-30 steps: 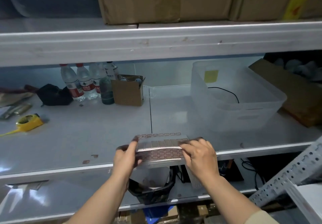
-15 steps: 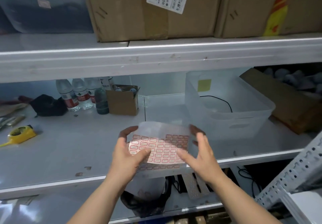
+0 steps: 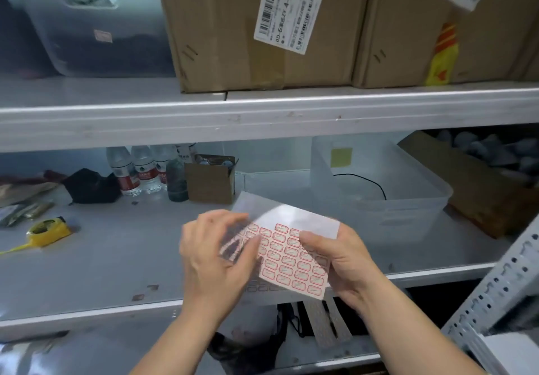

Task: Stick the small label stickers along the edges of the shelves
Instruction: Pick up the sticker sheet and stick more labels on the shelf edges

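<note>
**Both hands hold the sticker sheet in front of the middle shelf**

The sticker sheet (image 3: 287,261), with rows of small red-framed labels, is tilted in the air just above the front edge of the middle shelf (image 3: 96,261). The right hand (image 3: 341,266) holds its right side, the grip closed with the thumb on top. The left hand (image 3: 215,258) pinches the left part, where a clear cover film is lifted. Behind stand a clear plastic bin (image 3: 402,199), water bottles (image 3: 137,170) and a yellow tape measure (image 3: 48,231).
</note>
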`<action>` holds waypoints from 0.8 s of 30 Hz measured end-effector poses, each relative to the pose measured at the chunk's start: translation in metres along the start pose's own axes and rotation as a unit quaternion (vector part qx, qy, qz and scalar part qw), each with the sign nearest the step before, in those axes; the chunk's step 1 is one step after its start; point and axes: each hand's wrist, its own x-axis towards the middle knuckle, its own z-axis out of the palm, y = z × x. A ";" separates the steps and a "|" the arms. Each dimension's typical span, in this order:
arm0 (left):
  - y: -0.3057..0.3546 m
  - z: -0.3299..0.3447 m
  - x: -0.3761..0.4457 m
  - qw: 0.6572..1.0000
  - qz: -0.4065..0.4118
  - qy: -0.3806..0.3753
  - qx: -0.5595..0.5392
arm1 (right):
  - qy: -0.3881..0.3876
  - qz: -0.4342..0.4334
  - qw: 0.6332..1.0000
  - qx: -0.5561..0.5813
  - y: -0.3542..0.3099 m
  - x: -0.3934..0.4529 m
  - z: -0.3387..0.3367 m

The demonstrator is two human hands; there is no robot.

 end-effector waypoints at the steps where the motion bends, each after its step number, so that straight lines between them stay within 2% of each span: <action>1: 0.007 0.000 0.001 1.000 0.011 -0.012 -0.006 | -0.003 -0.003 1.000 0.007 -0.002 -0.001 0.003; 9: 0.023 0.003 0.003 0.997 -0.026 -0.016 -0.067 | -0.082 0.003 0.993 0.086 -0.010 -0.009 0.030; 18: 0.025 -0.007 0.006 0.982 -0.094 -0.038 -0.162 | -0.087 -0.011 0.996 0.021 -0.008 -0.015 0.036; 21: 0.027 -0.009 0.007 0.978 -0.109 -0.027 -0.175 | -0.084 -0.026 0.996 -0.003 -0.013 -0.016 0.038; 24: 0.028 -0.009 0.008 0.967 -0.159 -0.006 -0.201 | -0.067 -0.054 0.996 -0.027 -0.016 -0.015 0.042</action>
